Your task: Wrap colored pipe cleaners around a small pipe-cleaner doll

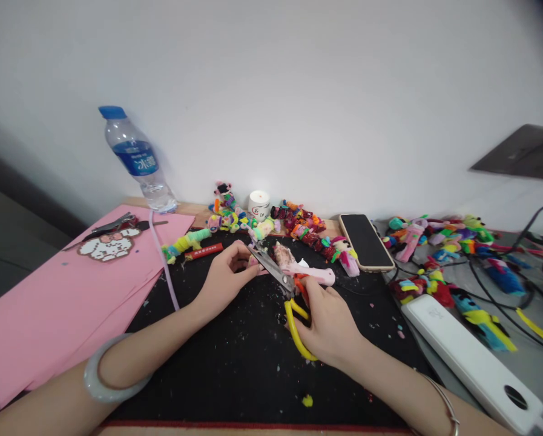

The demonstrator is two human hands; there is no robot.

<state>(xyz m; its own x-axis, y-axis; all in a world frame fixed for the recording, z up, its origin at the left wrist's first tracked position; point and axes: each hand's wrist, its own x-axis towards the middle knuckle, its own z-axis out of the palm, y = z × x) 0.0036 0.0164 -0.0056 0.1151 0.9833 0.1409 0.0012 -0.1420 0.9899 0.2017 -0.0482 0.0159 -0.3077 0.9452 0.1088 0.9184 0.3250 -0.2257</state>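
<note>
Over black mat (235, 363), hands (228, 275) converging

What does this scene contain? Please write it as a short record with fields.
left hand: left hand pinches a small pink piece at the blade tips
right hand: right hand grips yellow-handled scissors, blades apart
surface: black mat with scattered scraps
left side: pink paper sheet, water bottle
back: colourful fuzzy figures, smartphone
right side: white power strip

Bright even light, soft shadows, sharp centre, wide-angle bending, dark corner vignette
</note>
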